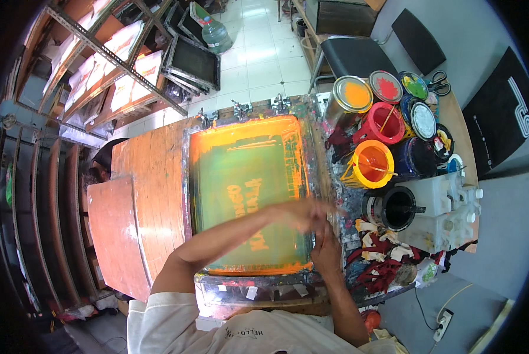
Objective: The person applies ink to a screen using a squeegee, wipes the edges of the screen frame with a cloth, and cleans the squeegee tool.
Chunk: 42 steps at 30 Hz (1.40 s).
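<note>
Underneath, printing screen (241, 156), left hand (307, 214) over right edge

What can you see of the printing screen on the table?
The printing screen is a rectangular frame with greenish, seemingly translucent mesh bearing orange letter shapes. Orange ink smears its border, heaviest along the far and right edges. It lies roughly flat on the table, three metal clamps at its far edge. The left forearm crosses above; the blurred left hand and right hand are at its right side, contact unclear.
</note>
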{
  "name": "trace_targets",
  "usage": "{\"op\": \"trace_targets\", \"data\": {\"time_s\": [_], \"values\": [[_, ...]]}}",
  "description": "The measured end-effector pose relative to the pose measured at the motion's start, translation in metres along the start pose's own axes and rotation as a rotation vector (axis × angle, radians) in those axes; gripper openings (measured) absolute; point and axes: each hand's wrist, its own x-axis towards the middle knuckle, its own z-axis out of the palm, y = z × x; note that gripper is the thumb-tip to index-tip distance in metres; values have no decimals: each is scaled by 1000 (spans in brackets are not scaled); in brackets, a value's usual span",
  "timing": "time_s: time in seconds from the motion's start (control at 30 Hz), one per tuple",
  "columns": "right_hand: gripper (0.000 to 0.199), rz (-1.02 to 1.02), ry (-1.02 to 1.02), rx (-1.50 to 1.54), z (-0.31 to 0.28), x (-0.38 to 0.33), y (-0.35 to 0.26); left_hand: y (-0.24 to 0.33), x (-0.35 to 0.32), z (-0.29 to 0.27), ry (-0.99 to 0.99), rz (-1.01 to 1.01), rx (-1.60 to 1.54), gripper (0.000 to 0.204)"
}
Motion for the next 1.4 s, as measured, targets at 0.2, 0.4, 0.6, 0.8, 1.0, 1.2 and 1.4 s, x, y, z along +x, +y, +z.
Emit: {"op": "trace_targets", "data": {"time_s": [0.2, 0.4, 0.6, 0.8, 1.0, 1.2, 1.4], "values": [[46, 15, 22, -108, 6, -1, 8, 29, 7, -62, 602, -380, -347, 64], [47, 35, 12, -113, 7, -1, 11, -5, 23, -138, 1087, -470, -382, 93], [46, 23, 23, -111, 7, -1, 11, -6, 34, -140, 1149, -415, -341, 96], [44, 57, 14, -83, 5, 1, 7, 25, 30, -40, 223, 81, -160, 45], [43, 20, 18, -99, 7, 0, 11, 44, 20, -45, 625, -255, -265, 46], [44, 51, 12, -112, 7, 0, 8, 7, 13, -112, 1037, -379, -205, 76], [44, 44, 12, -92, 4, 1, 6, 0, 33, -122, 888, -405, -162, 70]]}}
